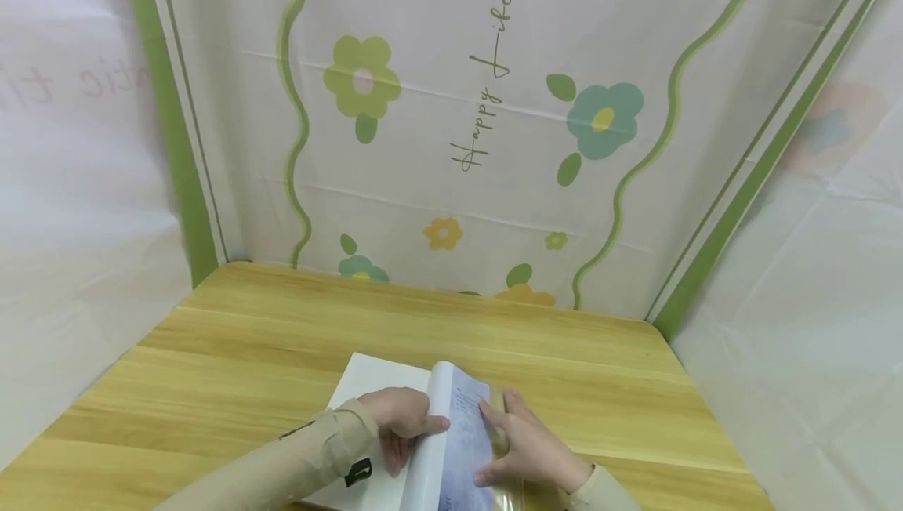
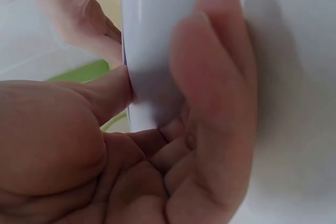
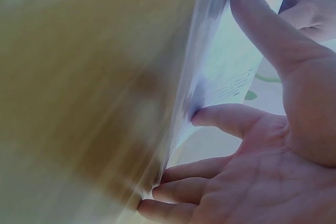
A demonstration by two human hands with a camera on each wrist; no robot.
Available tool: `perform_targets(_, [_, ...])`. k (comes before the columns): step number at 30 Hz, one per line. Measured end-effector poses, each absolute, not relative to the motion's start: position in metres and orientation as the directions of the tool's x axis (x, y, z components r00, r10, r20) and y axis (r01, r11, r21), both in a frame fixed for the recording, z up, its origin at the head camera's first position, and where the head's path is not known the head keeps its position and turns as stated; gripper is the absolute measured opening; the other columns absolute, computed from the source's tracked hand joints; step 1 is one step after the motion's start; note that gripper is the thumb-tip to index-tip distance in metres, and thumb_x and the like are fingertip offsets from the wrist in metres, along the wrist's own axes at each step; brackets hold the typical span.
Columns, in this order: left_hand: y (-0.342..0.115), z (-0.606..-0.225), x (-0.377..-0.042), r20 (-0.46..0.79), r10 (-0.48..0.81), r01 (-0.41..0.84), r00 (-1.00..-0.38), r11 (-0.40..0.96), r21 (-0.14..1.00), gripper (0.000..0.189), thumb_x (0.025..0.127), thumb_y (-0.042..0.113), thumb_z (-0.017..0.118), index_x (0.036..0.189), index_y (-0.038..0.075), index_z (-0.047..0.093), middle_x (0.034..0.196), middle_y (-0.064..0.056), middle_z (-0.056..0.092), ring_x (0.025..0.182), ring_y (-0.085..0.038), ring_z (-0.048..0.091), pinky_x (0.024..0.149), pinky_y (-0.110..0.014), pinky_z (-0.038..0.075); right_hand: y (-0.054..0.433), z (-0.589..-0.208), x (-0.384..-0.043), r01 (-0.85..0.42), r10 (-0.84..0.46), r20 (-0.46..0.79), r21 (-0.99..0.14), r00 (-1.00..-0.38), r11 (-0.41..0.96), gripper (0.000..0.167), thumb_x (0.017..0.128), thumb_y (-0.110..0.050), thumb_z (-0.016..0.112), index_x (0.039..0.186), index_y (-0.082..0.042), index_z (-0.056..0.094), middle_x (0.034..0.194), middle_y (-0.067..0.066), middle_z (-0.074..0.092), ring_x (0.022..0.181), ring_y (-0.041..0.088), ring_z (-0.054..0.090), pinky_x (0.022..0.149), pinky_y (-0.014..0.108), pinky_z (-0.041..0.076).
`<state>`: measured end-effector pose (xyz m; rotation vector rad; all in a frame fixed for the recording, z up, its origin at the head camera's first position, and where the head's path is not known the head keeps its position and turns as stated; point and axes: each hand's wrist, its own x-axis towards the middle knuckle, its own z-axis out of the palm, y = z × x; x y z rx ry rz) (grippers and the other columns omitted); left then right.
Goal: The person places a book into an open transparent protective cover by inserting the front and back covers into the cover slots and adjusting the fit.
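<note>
An open book (image 1: 377,374) lies on the wooden table, its white left side facing up. A bluish-purple cover (image 1: 462,448) with small printed text curves up out of its middle. My left hand (image 1: 402,417) pinches that raised cover, thumb on the printed face and fingers behind it; the left wrist view shows the white bent sheet (image 2: 163,24) between them. Along the cover's right edge runs a clear plastic sleeve (image 1: 509,495). My right hand (image 1: 525,444) spreads its fairly straight fingers there, fingertips touching the sleeve's edge (image 3: 186,66) in the right wrist view.
The wooden table (image 1: 296,323) extends around the book on all sides. White fabric with printed flowers (image 1: 363,80) and green bands hangs behind the table and at both sides. Beige sleeves (image 1: 282,456) cover both forearms.
</note>
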<state>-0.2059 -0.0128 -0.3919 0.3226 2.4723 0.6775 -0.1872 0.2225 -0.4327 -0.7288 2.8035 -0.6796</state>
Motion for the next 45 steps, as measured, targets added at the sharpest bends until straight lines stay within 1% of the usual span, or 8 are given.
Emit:
perform_targets(9, [-0.004,-0.396,-0.204,-0.386,0.318,0.119,-0.866,0.880,0.460,0.046,0.097,0.039,0.061,0.076,-0.001,0.054,0.047,-0.013,0.057,0.039,-0.022,0.061,0.041,-0.032,0.054,0.223,-0.434,-0.188,-0.428,-0.498,-0.031,-0.465,-0.867,0.775,0.109,0.061,-0.057,0.084,0.143,0.005,0.045,0.142,0.051,0.014,0.133,0.063,0.017,0.103,0.069,0.027])
perform_targets(13, [0.001,-0.398,-0.201,-0.357,0.307,0.135,-0.882,0.892,0.432,0.047,0.096,0.036,0.064,0.074,-0.004,0.056,0.041,-0.012,0.052,0.035,-0.022,0.058,0.038,-0.031,0.052,0.223,-0.434,-0.187,-0.432,-0.496,-0.025,-0.453,-0.868,0.780,0.111,0.060,-0.057,0.084,0.143,0.005,0.045,0.142,0.051,0.015,0.133,0.063,0.017,0.104,0.068,0.026])
perform_targets(20, [0.007,-0.396,-0.198,-0.340,0.311,0.171,-0.887,0.907,0.385,0.045,0.095,0.035,0.065,0.084,-0.009,0.060,0.038,-0.011,0.051,0.036,-0.023,0.059,0.038,-0.029,0.052,0.222,-0.435,-0.186,-0.449,-0.500,-0.004,-0.434,-0.866,0.781,0.111,0.059,-0.056,0.085,0.141,0.008,0.046,0.140,0.052,0.018,0.132,0.064,0.019,0.105,0.067,0.025])
perform_targets(29, [0.010,-0.399,-0.193,-0.241,0.335,0.223,-0.911,0.890,0.397,0.042,0.095,0.033,0.066,0.076,-0.004,0.059,0.046,-0.012,0.050,0.031,-0.021,0.055,0.030,-0.027,0.046,0.223,-0.435,-0.186,-0.462,-0.504,0.015,-0.421,-0.864,0.780,0.111,0.059,-0.056,0.086,0.140,0.008,0.047,0.139,0.053,0.019,0.131,0.065,0.020,0.105,0.067,0.026])
perform_targets(34, [-0.001,-0.401,-0.198,-0.299,0.361,0.182,-0.884,0.852,0.490,0.046,0.095,0.038,0.064,0.075,-0.003,0.057,0.046,-0.012,0.054,0.033,-0.021,0.057,0.033,-0.029,0.048,0.224,-0.436,-0.186,-0.447,-0.498,0.001,-0.442,-0.867,0.777,0.110,0.061,-0.059,0.084,0.142,0.005,0.046,0.142,0.050,0.017,0.133,0.062,0.019,0.106,0.067,0.025])
perform_targets(37, [-0.014,-0.402,-0.205,-0.367,0.399,0.135,-0.840,0.810,0.571,0.048,0.097,0.043,0.058,0.075,0.000,0.055,0.048,-0.012,0.058,0.037,-0.021,0.060,0.038,-0.030,0.052,0.225,-0.435,-0.187,-0.452,-0.508,0.001,-0.458,-0.861,0.766,0.109,0.065,-0.061,0.082,0.144,0.003,0.044,0.144,0.048,0.017,0.134,0.060,0.020,0.106,0.067,0.026])
perform_targets(41, [-0.026,-0.403,-0.214,-0.435,0.487,0.087,-0.757,0.735,0.672,0.057,0.101,0.043,0.051,0.071,-0.005,0.059,0.052,-0.015,0.062,0.044,-0.026,0.065,0.045,-0.034,0.056,0.225,-0.435,-0.188,-0.460,-0.518,0.003,-0.465,-0.856,0.757,0.109,0.067,-0.063,0.079,0.146,0.002,0.042,0.145,0.046,0.018,0.134,0.060,0.022,0.105,0.067,0.028])
perform_targets(45, [-0.028,-0.402,-0.217,-0.442,0.522,0.085,-0.729,0.710,0.699,0.058,0.102,0.041,0.050,0.070,-0.006,0.060,0.053,-0.016,0.063,0.047,-0.028,0.066,0.046,-0.034,0.057,0.225,-0.434,-0.188,-0.456,-0.517,-0.002,-0.466,-0.856,0.758,0.110,0.067,-0.063,0.079,0.146,0.002,0.042,0.145,0.047,0.017,0.133,0.061,0.022,0.104,0.068,0.028])
